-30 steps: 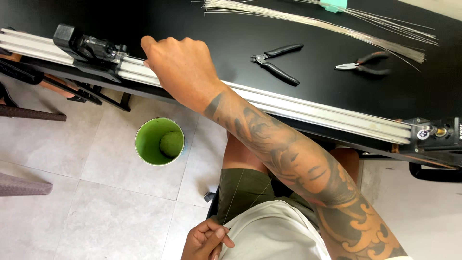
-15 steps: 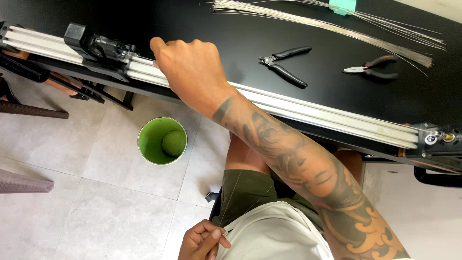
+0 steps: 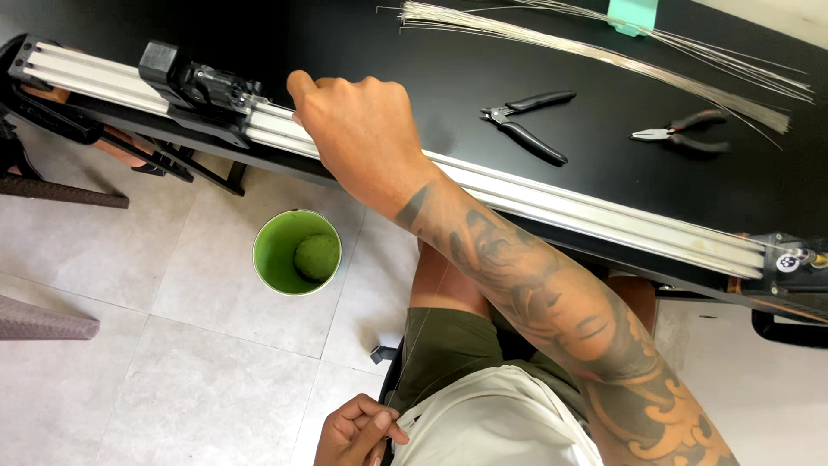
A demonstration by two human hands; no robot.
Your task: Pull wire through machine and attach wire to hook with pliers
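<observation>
Silver aluminium rail (image 3: 552,203) lies along the near edge of the black table (image 3: 362,43), its long axis running from upper left down to lower right. Right hand (image 3: 362,129) reaches across with the tattooed forearm extended, fingers curled over the rail beside the black carriage block (image 3: 203,86). Left hand (image 3: 358,431) sits low by the lap, well apart from the rail, fingertips pinched on a thin wire (image 3: 414,345).
</observation>
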